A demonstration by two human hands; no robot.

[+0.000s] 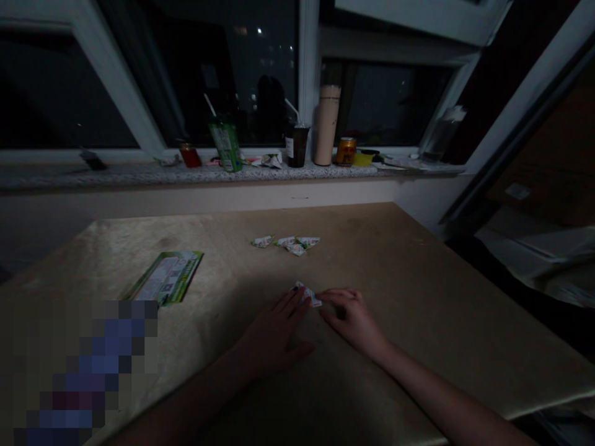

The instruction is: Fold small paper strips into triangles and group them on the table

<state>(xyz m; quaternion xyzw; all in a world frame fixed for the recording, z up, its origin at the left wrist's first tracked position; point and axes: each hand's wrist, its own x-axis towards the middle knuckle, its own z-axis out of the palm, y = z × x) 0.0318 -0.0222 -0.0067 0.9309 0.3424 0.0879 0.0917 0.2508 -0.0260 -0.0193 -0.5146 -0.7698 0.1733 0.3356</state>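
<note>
In the head view, my left hand lies flat on the table. Its fingertips rest on a small folded piece of printed paper or wrapper, partly hidden beneath them. My right hand is at that piece's right corner, with the index finger reaching toward it. Its thumb stands apart from the fingers, and nothing shows between them. Farther off lie several similar triangular folded pieces, one a little left of the others.
A flat green printed package lies on the left, near a blurred-out patch. On the windowsill stand a green cup with a straw, a dark cup, a tall pink flask and an orange can.
</note>
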